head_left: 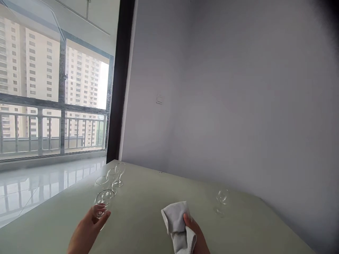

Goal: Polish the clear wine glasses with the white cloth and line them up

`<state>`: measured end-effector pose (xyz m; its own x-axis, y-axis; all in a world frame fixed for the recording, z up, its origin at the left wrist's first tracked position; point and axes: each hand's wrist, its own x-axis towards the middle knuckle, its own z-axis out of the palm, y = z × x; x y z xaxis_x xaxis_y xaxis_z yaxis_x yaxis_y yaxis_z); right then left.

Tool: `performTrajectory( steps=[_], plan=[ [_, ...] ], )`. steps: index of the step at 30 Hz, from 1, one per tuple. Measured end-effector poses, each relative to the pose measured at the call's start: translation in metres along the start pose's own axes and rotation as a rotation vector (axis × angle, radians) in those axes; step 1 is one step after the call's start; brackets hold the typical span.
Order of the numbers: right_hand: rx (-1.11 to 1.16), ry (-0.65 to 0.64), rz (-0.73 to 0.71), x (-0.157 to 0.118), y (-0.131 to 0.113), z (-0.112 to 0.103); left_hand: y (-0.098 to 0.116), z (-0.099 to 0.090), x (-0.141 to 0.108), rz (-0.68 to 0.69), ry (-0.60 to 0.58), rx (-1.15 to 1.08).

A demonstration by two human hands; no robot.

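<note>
At the lower left, my left hand [88, 225] has its fingers closed round the lower part of a clear stemmed glass [105, 198], which stands upright at the front of a group. Several more clear glasses [119, 174] are just behind it on the pale green table [143, 208]. My right hand [197, 234] grips a folded grey-white cloth [176, 218], its thumb on top and the cloth's lower end hanging down. Farther right, a single stemmed glass [221, 198] stands apart from both hands.
The table's back edge runs along a grey wall [238, 106] with a switch [159, 99]. On the left, past a dark frame [122, 81], are large windows and a shiny tiled floor [34, 190].
</note>
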<state>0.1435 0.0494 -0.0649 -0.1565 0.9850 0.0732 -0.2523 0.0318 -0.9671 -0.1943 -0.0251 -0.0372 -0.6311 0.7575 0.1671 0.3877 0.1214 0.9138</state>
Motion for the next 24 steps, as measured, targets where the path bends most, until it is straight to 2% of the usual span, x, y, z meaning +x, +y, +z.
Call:
performTrajectory(
  steps=[2, 5, 8, 11, 13, 15, 19, 21, 24],
  plan=[
    [0.1, 0.019, 0.038, 0.0, -0.014, -0.002, 0.016, 0.019, -0.018, 0.119, -0.111, 0.071],
    [0.034, 0.156, -0.029, -0.001, -0.035, -0.01, 0.049, 0.054, -0.039, 0.275, -0.25, 0.222],
    [0.055, 0.244, -0.035, -0.004, -0.05, -0.02, 0.077, 0.09, -0.051, 0.402, -0.383, 0.367],
    [0.001, 0.38, -0.158, -0.006, -0.054, -0.023, 0.091, 0.123, -0.056, 0.497, -0.467, 0.423],
    [-0.121, 0.457, -0.251, -0.007, -0.05, -0.02, 0.093, 0.142, -0.058, 0.527, -0.483, 0.428],
    [-0.29, 0.424, -0.345, -0.009, -0.04, -0.012, 0.091, 0.157, -0.06, 0.534, -0.48, 0.424],
    [-0.509, 0.168, -0.535, -0.011, -0.018, 0.006, 0.082, 0.168, -0.061, 0.526, -0.473, 0.419],
    [-0.574, 0.081, -0.522, -0.013, -0.013, 0.013, 0.077, 0.167, -0.059, 0.52, -0.467, 0.417],
    [-0.615, -0.055, -0.391, -0.016, -0.018, 0.019, 0.07, 0.161, -0.054, 0.521, -0.448, 0.407]
  ],
)
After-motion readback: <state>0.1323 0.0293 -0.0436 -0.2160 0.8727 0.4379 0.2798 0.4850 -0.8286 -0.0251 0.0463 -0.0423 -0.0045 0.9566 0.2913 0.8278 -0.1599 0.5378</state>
